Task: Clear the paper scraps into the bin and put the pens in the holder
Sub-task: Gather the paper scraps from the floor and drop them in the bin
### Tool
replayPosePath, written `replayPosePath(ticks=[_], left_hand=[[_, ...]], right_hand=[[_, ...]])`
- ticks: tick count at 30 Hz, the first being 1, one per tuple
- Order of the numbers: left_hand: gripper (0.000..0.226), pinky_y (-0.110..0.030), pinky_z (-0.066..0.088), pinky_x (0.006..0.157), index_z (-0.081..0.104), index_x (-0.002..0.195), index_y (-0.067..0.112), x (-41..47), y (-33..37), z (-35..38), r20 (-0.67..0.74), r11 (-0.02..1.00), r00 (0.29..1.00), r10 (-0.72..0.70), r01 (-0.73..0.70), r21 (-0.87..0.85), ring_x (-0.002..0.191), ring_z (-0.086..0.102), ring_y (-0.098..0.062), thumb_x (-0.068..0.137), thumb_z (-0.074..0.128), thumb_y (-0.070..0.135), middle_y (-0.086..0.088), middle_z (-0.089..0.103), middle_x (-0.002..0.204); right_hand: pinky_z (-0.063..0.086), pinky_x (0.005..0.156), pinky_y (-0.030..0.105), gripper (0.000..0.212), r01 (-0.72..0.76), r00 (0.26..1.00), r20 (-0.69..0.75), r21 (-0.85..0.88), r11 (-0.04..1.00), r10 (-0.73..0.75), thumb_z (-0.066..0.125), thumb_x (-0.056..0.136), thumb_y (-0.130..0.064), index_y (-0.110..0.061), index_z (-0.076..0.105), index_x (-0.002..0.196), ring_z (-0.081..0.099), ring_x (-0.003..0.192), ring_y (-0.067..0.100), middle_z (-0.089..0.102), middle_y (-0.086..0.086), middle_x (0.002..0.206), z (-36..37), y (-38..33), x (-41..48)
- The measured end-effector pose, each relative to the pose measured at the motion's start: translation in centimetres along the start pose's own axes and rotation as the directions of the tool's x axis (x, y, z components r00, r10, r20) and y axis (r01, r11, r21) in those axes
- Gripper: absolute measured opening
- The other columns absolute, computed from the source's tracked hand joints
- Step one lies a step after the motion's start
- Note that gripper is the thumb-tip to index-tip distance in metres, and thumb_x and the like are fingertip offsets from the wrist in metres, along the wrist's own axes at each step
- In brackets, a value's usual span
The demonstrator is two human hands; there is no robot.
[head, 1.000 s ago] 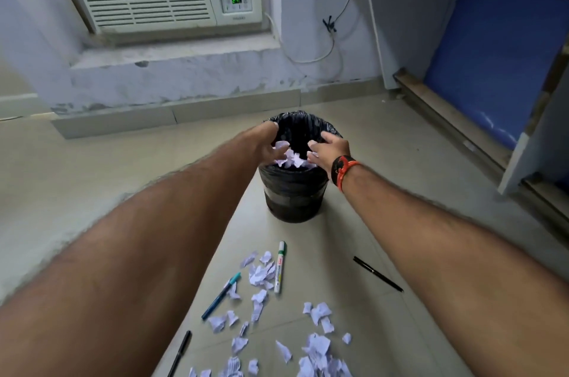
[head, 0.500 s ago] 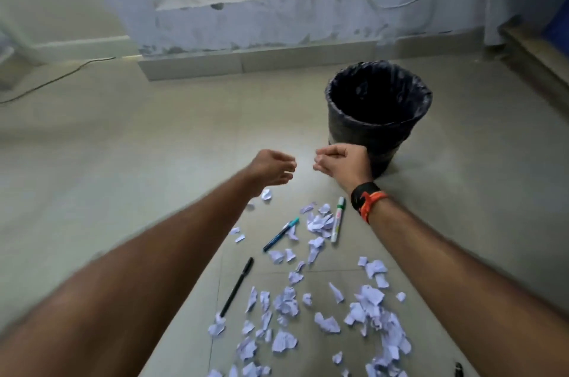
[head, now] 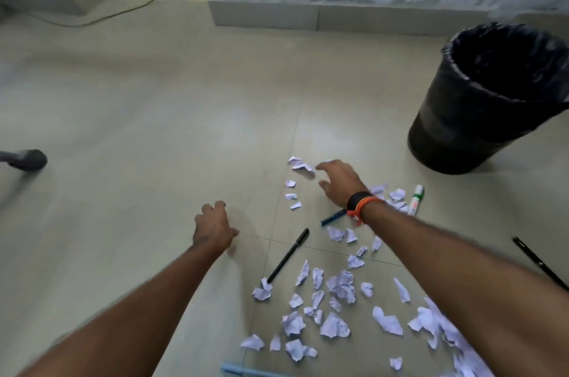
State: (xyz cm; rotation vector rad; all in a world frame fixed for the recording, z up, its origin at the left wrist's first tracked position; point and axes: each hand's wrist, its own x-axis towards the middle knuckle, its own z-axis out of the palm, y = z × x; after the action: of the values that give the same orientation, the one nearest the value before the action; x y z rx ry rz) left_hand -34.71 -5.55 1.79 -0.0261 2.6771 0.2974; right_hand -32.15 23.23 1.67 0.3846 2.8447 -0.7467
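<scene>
Several white paper scraps (head: 337,287) lie scattered on the tiled floor. My right hand (head: 340,181), with a black and orange wristband, hovers open, fingertips at a crumpled scrap (head: 303,164). My left hand (head: 214,228) is low over bare floor, fingers spread, holding nothing. A black pen (head: 288,255) lies between my arms. A blue pen (head: 334,217) is partly hidden under my right wrist. A white marker with a green cap (head: 416,199) lies beside the scraps. Another black pen (head: 538,264) lies far right. The black bin (head: 486,118) stands upper right. No holder is in view.
A light blue pen (head: 243,371) shows at the bottom edge. A dark rounded object (head: 29,159) pokes in at the left edge. A cable (head: 101,18) runs along the floor by the far wall and its raised ledge (head: 308,18).
My hands left the bin's mouth, where they dropped scraps, and came down to the floor. They moved apart and opened. The view swung down and left, so the bin sits at the right.
</scene>
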Motion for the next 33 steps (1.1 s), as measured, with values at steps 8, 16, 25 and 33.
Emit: replayPosePath(ticks=[8, 16, 25, 33], left_hand=[[0.047, -0.029, 0.041, 0.076, 0.050, 0.109, 0.017, 2.1, -2.9, 2.1, -0.043, 0.981, 0.997, 0.058, -0.065, -0.183, 0.089, 0.055, -0.026, 0.073, 0.079, 0.014, -0.006, 0.045, 0.109], [0.042, -0.026, 0.043, 0.071, 0.053, 0.101, 0.018, 2.9, -2.1, 1.4, 0.022, 0.983, 0.988, 0.153, -0.150, -0.109, 0.077, 0.060, -0.016, 0.069, 0.077, 0.003, 0.000, 0.054, 0.097], [0.069, -0.035, 0.047, 0.085, 0.045, 0.119, 0.010, 2.8, 1.4, 1.3, 0.070, 0.964, 0.967, 0.244, -0.234, -0.129, 0.104, 0.056, -0.030, 0.064, 0.086, 0.015, -0.010, 0.046, 0.123], [0.093, -0.046, 0.052, 0.092, 0.023, 0.146, 0.014, 2.2, 8.5, 3.3, 0.195, 0.899, 0.937, 0.290, -0.197, -0.390, 0.115, 0.056, -0.041, 0.071, 0.076, 0.004, -0.020, 0.047, 0.132]], right_hand=[[0.030, 0.111, 0.055, 0.070, -0.055, 0.972, 0.214, -0.190, 0.980, 0.096, 0.042, 0.088, -0.010, -0.034, 0.019, 0.149, 0.017, 0.141, 0.040, 0.020, 0.014, 0.153, 2.0, -1.3, 6.8], [0.048, 0.096, 0.043, 0.035, 0.125, 0.971, 0.223, -0.164, 0.979, -0.086, 0.055, 0.087, -0.010, -0.019, 0.062, 0.120, 0.050, 0.116, 0.035, 0.050, 0.013, 0.123, 4.4, -4.5, 3.8], [0.038, 0.107, 0.049, 0.081, 0.304, 0.904, 0.394, -0.322, 0.897, -0.166, 0.060, 0.085, -0.003, -0.017, 0.017, 0.152, 0.030, 0.135, 0.041, 0.020, 0.012, 0.157, 3.2, -5.7, 5.5], [0.051, 0.087, 0.037, 0.038, 0.389, 0.880, 0.394, -0.275, 0.879, -0.266, 0.057, 0.083, 0.001, -0.015, 0.064, 0.117, 0.062, 0.107, 0.031, 0.066, 0.009, 0.118, 3.5, -4.3, 2.2]])
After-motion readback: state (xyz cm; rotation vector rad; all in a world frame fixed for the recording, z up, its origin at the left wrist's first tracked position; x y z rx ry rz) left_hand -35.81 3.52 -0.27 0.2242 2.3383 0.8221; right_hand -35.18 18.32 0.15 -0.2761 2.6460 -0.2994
